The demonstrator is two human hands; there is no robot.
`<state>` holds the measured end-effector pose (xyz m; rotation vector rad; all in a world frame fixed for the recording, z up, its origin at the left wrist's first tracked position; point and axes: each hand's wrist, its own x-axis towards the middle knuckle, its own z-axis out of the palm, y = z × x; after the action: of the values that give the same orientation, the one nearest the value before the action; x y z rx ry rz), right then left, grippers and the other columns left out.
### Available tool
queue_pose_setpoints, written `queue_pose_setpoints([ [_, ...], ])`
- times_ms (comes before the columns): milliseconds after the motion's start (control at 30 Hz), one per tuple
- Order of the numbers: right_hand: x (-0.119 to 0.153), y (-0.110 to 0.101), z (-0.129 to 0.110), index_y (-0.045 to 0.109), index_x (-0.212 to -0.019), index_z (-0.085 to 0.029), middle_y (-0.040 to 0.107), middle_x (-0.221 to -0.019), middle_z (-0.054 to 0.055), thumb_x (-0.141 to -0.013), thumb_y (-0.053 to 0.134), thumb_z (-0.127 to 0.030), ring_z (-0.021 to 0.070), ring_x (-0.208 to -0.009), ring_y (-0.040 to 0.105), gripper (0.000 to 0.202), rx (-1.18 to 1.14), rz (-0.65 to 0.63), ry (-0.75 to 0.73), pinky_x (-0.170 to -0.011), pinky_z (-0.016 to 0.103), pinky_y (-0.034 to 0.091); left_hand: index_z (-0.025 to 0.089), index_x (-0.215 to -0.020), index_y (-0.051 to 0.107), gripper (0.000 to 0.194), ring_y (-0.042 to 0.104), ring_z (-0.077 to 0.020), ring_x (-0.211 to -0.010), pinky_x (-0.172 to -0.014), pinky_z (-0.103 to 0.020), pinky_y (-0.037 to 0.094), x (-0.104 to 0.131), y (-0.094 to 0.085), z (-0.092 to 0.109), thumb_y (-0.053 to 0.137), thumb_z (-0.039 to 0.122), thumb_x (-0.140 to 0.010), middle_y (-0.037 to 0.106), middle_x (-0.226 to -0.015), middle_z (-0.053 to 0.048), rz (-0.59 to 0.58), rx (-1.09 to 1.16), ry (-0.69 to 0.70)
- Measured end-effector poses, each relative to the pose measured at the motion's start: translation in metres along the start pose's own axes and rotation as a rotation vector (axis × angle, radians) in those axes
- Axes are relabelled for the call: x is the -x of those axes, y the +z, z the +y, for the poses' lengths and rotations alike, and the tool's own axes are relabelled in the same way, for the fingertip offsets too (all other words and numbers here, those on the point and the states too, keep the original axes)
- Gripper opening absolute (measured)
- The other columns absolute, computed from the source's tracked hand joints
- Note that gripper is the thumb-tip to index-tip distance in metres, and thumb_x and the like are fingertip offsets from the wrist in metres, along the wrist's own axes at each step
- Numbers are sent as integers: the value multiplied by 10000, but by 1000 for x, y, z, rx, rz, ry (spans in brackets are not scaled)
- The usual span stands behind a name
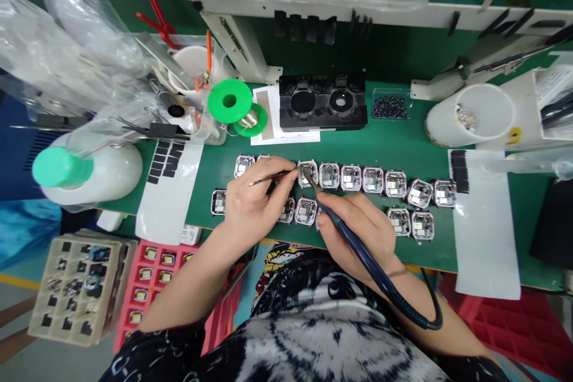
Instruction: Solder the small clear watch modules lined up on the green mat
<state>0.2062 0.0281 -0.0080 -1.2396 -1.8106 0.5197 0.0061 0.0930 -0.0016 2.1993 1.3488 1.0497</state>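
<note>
My left hand (250, 203) pinches thin dark tweezers (272, 177), whose tip reaches the left edge of a small square watch module (308, 173). A dark blue soldering iron (358, 246) lies in my right hand (358, 227), and its tip touches or hovers just over that same module. Other open modules stand in a row to the right, such as one beside it (329, 175). A second row lies nearer me, with a module (306, 211) between my hands. My left hand partly covers some modules.
A green solder spool (230, 101), a black fixture (322, 102) and a small tray of dark parts (390, 104) stand behind the rows. A white bottle (98, 173) is at left, a white cup (486, 113) at right. Red trays (147, 286) sit below the table edge.
</note>
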Motion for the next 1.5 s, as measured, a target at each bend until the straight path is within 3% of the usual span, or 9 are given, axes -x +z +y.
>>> queue_pose_setpoints([
  [167, 0, 0, 0, 662, -1281, -180, 725, -985, 53, -903, 699, -139, 150, -818, 655, 382, 0, -2, 3, -746, 301, 572, 207, -1085, 706, 143, 747, -141, -937, -877, -300, 629, -1, 1, 0, 671, 133, -968, 778, -1044, -34, 1, -5, 17],
  [433, -1, 1, 1, 658, -1290, -198, 720, -1012, 55, -920, 679, -142, 156, -837, 655, 375, -1, -17, 15, -762, 316, 576, 203, -1069, 704, 94, 742, -144, -947, -864, -295, 623, 0, -2, 1, 658, 185, -989, 770, -1039, -31, -27, -14, -70],
  [867, -1, 3, 0, 648, -1306, -203, 709, -1007, 52, -922, 684, -145, 155, -832, 650, 389, -8, -55, 27, -767, 318, 574, 199, -1069, 697, 98, 735, -141, -937, -853, -290, 603, 0, -2, 0, 663, 164, -983, 766, -1024, -29, -21, -19, -48],
  [1100, -1, 2, -1, 658, -1291, -190, 729, -1012, 60, -900, 705, -123, 158, -827, 664, 400, -3, -14, 5, -756, 323, 583, 198, -1043, 692, 80, 724, -135, -915, -833, -275, 610, -3, -5, 0, 646, 161, -989, 750, -998, -31, -17, 42, -67],
  [1267, -1, -2, -4, 671, -1268, -207, 754, -1057, 55, -885, 717, -111, 157, -860, 700, 397, 5, 93, -15, -774, 313, 608, 201, -1054, 715, 107, 734, -141, -927, -829, -274, 629, 4, -7, 1, 707, 173, -952, 753, -1022, -31, 51, 163, -151],
  [1500, 0, -6, -7, 688, -1233, -241, 769, -963, 23, -908, 699, -138, 162, -832, 708, 340, 16, 189, 7, -752, 318, 601, 197, -1047, 736, 110, 761, -158, -879, -791, -304, 655, 13, -15, 4, 735, 188, -937, 756, -1030, -46, 228, 398, -301],
])
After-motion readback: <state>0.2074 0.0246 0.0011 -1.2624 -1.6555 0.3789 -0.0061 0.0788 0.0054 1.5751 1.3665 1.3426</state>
